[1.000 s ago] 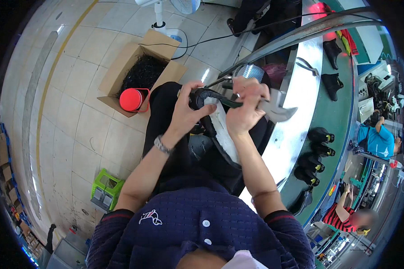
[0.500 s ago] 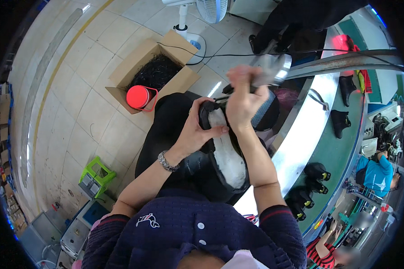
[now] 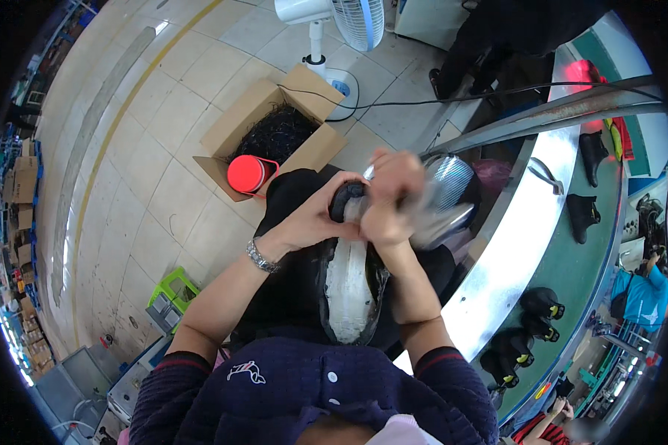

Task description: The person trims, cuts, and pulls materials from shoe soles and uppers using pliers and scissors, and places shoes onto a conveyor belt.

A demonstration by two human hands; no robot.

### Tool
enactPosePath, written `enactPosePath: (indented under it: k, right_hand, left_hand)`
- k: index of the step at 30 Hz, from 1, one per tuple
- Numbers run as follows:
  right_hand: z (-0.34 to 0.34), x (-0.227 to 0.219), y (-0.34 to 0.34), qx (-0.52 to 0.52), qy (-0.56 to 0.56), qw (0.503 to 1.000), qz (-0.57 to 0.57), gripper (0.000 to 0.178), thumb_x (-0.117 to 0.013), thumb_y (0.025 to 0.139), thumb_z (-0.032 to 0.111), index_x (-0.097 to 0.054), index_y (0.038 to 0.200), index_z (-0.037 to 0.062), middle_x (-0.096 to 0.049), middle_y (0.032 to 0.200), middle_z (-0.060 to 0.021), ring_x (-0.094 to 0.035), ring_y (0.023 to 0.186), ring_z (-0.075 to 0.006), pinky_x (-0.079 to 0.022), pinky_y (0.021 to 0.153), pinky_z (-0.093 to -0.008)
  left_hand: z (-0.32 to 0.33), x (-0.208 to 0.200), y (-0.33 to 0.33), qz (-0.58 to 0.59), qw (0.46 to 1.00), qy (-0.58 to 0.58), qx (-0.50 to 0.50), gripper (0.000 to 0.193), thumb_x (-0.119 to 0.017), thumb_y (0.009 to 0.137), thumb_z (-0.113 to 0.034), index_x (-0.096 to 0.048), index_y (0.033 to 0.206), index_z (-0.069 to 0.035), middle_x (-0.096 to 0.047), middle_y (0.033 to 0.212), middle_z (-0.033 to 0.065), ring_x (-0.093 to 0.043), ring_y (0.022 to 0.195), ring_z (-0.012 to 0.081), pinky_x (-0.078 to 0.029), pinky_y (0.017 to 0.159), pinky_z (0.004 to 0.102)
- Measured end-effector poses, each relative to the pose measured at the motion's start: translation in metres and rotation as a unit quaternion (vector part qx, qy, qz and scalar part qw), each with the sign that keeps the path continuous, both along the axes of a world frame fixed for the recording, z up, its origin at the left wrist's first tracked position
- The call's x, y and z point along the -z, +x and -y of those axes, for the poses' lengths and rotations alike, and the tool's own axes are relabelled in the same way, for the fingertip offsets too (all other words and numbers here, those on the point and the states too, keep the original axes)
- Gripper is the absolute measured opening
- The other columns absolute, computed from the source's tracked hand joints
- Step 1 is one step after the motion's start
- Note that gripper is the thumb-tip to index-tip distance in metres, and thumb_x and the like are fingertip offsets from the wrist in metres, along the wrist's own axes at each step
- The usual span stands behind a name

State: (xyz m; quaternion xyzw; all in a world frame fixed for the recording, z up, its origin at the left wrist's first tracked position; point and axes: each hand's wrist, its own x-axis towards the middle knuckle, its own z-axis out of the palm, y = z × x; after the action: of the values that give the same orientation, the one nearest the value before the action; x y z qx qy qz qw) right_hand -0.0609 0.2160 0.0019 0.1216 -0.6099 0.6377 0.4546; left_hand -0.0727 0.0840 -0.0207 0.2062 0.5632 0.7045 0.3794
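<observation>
I log the left hand (image 3: 315,217) curled round one end of the dark shoe (image 3: 350,293), pale underside up over the lap (image 3: 286,297), presumably steadying it; the right hand (image 3: 393,196), motion-blurred, grips a metal tool (image 3: 436,225).

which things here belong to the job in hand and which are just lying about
In the job:
- black shoe with a whitish underside, held by the left hand
- metal tool, blurred, in the right hand

Apparently just lying about:
- red container
- cardboard box of black strands
- white fan
</observation>
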Motion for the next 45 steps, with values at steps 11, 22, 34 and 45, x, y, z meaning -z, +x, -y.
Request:
enactPosePath:
  k: [11,22,34,45]
  right_hand:
    - [-0.003,0.022,0.016,-0.044,0.16,0.986,-0.007,0.024,-0.068,0.064,0.022,-0.057,0.074,0.0029,-0.058,0.072,-0.0113,-0.058,0.061,-0.0271,-0.044,0.053,-0.0337]
    - [0.025,0.002,0.015,0.146,-0.271,0.951,0.014,0.012,-0.05,0.092,0.003,-0.044,0.082,0.003,-0.045,0.071,-0.0028,-0.043,0.062,-0.0138,-0.044,0.067,-0.0335]
    - [0.006,-0.03,0.008,0.069,0.213,0.973,0.047,0.014,-0.057,0.06,0.004,-0.043,0.062,0.0041,-0.036,0.058,-0.0158,-0.043,0.048,-0.0339,-0.033,0.045,-0.0412]
    - [0.015,-0.012,0.0,-0.178,-0.109,0.978,0.017,0.026,-0.057,0.089,0.014,-0.048,0.067,0.0039,-0.05,0.063,-0.004,-0.042,0.052,-0.0123,-0.042,0.058,-0.0302]
  left_hand:
    - [0.016,0.022,-0.002,-0.03,0.994,-0.026,0.105,0.071,-0.077,0.072,-0.011,-0.039,0.131,-0.005,-0.042,0.131,0.007,-0.035,0.126,0.0161,-0.028,0.106,0.0324]
    - [0.018,0.003,0.008,-0.063,0.988,-0.141,-0.006,0.083,-0.08,0.069,-0.014,-0.034,0.136,-0.001,-0.051,0.12,0.0145,-0.053,0.108,0.0197,-0.04,0.098,0.0324]
    - [0.034,-0.003,0.008,0.011,0.991,-0.128,0.044,0.062,-0.075,0.073,-0.006,-0.046,0.128,0.001,-0.056,0.12,0.0066,-0.051,0.108,0.0139,-0.042,0.095,0.0273]
    - [0.032,-0.016,-0.002,0.031,0.995,-0.087,0.031,0.065,-0.079,0.07,-0.01,-0.047,0.125,0.004,-0.06,0.108,0.0096,-0.055,0.1,0.0131,-0.043,0.09,0.028]
